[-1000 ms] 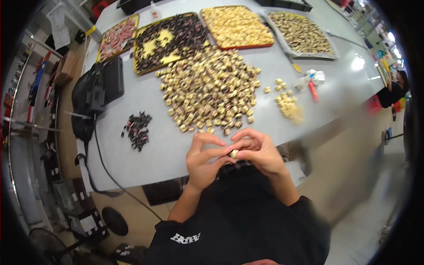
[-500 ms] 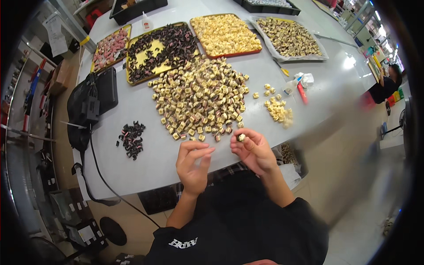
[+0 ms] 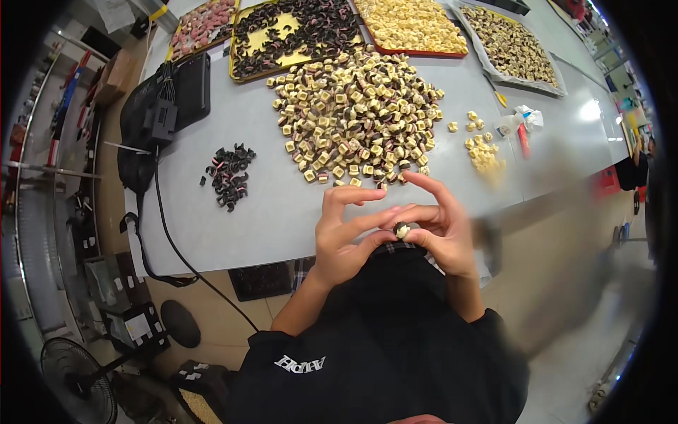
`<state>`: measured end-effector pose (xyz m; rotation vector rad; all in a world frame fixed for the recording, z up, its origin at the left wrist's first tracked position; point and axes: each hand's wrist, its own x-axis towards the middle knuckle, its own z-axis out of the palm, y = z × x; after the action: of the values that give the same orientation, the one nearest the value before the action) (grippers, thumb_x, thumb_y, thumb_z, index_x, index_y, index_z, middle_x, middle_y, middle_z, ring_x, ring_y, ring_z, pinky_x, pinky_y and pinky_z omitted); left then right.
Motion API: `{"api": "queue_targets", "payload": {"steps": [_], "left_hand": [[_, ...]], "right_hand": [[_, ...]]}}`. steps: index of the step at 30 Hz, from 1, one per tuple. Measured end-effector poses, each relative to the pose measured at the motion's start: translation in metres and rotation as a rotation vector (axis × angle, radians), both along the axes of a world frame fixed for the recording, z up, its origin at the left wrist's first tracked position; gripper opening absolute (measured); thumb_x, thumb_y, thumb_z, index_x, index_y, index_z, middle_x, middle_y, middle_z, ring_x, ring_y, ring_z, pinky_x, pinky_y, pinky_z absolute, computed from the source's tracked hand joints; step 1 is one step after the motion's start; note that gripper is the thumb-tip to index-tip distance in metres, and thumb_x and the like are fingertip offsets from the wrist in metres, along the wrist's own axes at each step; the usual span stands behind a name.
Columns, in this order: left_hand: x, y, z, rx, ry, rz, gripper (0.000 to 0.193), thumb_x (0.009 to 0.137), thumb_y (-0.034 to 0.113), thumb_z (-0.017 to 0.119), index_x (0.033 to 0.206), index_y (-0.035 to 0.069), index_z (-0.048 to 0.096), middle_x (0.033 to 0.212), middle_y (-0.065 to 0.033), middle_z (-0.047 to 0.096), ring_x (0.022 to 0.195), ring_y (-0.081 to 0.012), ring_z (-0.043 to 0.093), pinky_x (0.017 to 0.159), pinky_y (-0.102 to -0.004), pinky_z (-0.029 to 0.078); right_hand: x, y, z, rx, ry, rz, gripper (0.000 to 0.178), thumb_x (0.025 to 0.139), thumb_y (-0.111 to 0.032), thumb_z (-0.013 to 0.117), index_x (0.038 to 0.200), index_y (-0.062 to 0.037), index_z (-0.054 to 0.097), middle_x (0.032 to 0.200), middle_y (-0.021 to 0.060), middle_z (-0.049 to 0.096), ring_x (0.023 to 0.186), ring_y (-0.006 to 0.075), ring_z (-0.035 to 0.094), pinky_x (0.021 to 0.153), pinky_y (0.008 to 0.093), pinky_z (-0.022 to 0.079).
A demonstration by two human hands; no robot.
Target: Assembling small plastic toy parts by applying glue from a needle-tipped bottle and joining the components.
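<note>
In front of my body, just past the near table edge, both hands meet at a small dark-and-cream piece point(image 3: 402, 230). My right hand point(image 3: 446, 230) pinches it between thumb and fingers, with its index finger lifted away. The thumb and a fingertip of my left hand point(image 3: 347, 233) close on its other side, the remaining fingers bent above. Beyond my fingers spreads a big heap of small cream-and-dark cubes point(image 3: 353, 113), some with pink stripes. To the left lies a small pile of black curved pieces point(image 3: 229, 173); to the right, a cluster of cream pieces point(image 3: 482, 150).
Along the far side stand a tray of pink pieces point(image 3: 201, 28), a yellow tray of black pieces point(image 3: 244, 67), a tray of cream pieces point(image 3: 417, 28) and a lined tray of mixed pieces point(image 3: 508, 46). A black bag point(image 3: 134, 127) with a cable sits left. A red-handled tool point(image 3: 523, 140) lies right.
My hands have come together nearer my body, and the left now touches the small piece that the right was holding. The view has shifted, so the table sits higher in the picture.
</note>
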<state>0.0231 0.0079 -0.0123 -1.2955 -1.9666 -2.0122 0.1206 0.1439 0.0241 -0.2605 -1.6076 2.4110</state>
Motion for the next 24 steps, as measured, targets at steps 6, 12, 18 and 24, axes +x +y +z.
{"api": "queue_targets", "payload": {"steps": [6,12,18,24], "left_hand": [[0.000,-0.002,-0.003,-0.054,0.130,-0.021,0.033,0.065,0.009,0.074,0.095,0.021,0.071,0.114,-0.0021,0.057,0.108,-0.0255,0.043,0.083,-0.0353,0.038],[0.005,-0.003,-0.004,-0.069,0.268,0.089,0.034,0.066,0.008,0.073,0.096,0.023,0.071,0.122,0.0001,0.054,0.123,-0.0301,0.031,0.092,-0.0415,0.033],[0.005,-0.006,0.001,-0.100,0.245,0.106,0.035,0.067,0.007,0.073,0.098,0.021,0.070,0.121,-0.0018,0.054,0.123,-0.0317,0.031,0.095,-0.0421,0.031],[-0.003,-0.025,0.016,-0.286,0.101,0.449,0.026,0.070,0.008,0.072,0.096,0.012,0.070,0.117,-0.0092,0.054,0.114,-0.0308,0.042,0.090,-0.0388,0.037]], "right_hand": [[0.001,0.005,-0.001,0.126,-0.011,0.069,0.075,0.073,-0.009,0.073,0.130,0.0064,0.026,0.085,0.0137,0.065,0.093,0.0236,0.060,0.093,0.0399,0.043],[0.003,0.007,-0.010,0.107,0.027,0.105,0.059,0.074,0.004,0.067,0.121,0.0032,0.031,0.086,0.0106,0.065,0.093,0.0197,0.060,0.092,0.0342,0.042],[-0.007,0.003,-0.003,0.004,-0.062,0.082,0.052,0.076,0.002,0.067,0.115,0.0010,0.033,0.087,0.0127,0.064,0.092,0.0205,0.061,0.089,0.0339,0.045],[-0.039,0.011,-0.013,0.787,0.064,-0.136,0.032,0.077,0.006,0.063,0.104,0.0021,0.044,0.096,0.0157,0.062,0.091,0.0197,0.061,0.082,0.0289,0.048]]}}
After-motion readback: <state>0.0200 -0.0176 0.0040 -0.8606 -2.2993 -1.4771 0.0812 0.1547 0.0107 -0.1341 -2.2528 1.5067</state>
